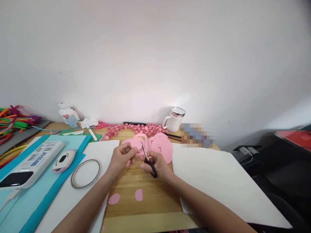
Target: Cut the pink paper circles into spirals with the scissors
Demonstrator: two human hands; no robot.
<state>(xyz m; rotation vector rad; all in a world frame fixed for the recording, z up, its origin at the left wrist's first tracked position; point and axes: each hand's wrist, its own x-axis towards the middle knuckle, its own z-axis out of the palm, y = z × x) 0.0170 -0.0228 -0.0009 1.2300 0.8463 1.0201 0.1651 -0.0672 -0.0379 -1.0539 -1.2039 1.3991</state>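
My left hand pinches a round piece of pink paper between thumb and fingers. Black-handled scissors are gripped in my right hand, blades pointing up and away, close to the paper's right side. Just behind both hands lies a heap of pink paper spirals, partly covered by the hands. Two small pink paper scraps, one rounded and one with a straight edge, rest on the wooden table nearer to me.
Several small rolled pink paper flowers lie along the wall beside a white mug. At left are a tape roll, a power bank, blue sheets and a white bottle. White sheets cover the right side.
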